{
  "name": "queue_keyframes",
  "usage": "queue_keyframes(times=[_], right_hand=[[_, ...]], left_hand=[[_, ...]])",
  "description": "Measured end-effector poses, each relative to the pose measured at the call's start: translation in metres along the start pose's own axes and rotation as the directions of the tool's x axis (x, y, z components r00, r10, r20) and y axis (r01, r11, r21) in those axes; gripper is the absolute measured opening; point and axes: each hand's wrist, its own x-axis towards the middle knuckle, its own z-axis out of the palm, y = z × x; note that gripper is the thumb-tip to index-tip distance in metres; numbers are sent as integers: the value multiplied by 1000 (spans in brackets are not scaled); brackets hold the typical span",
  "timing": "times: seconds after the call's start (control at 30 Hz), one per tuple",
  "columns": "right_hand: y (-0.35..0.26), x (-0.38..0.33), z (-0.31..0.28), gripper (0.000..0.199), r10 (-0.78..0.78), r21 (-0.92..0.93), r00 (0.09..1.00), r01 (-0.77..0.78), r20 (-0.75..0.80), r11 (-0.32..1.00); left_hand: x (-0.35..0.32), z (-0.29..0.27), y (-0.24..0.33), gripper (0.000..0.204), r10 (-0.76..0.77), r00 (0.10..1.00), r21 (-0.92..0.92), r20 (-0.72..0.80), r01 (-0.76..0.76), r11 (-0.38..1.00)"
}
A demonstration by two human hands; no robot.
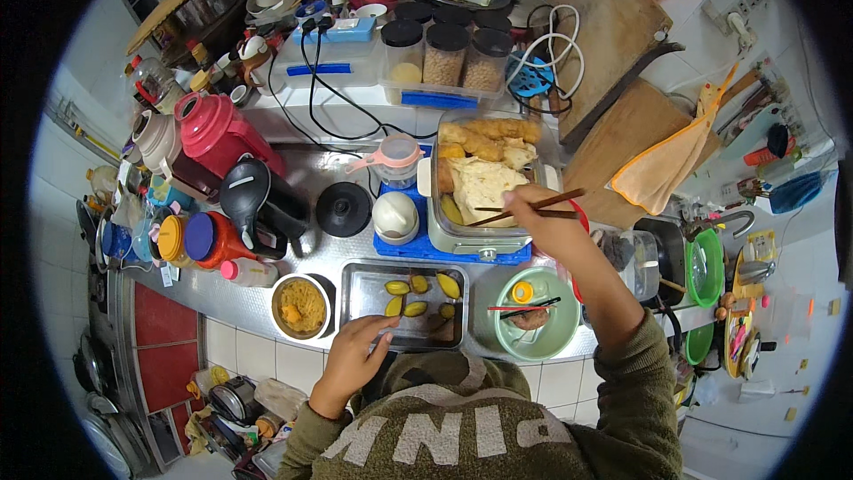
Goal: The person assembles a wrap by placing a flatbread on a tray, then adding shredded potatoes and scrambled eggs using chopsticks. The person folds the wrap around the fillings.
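Note:
My right hand grips a pair of dark chopsticks over a clear-walled food steamer. Inside it lie a pale, flat, dough-like sheet and golden-brown pieces; the chopstick tips are at the sheet's lower edge. At the near left edge of a rectangular metal tray is my left hand, fingers stretched out and holding nothing I can see. Several yellow-green oval pieces with dark skins lie in the tray. Whether my left fingertips touch the tray is hard to tell.
A white bowl of orange-brown mash stands left of the tray, a pale green basin right of it. Behind are a black lid, a black kettle and a pink thermos. Black cords hang over the counter.

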Motion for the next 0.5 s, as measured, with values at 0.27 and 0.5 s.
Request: queue_keyframes(times=[0.27,0.5], right_hand=[[-28,0,4,23,-62,-259,995,80,74,963],[17,3,-30,28,264,319,964,-242,-26,916]], left_hand=[[-3,-2,2,24,-23,1000,-9,-7,23,1000],[48,-18,21,25,104,993,18,-57,-103,994]])
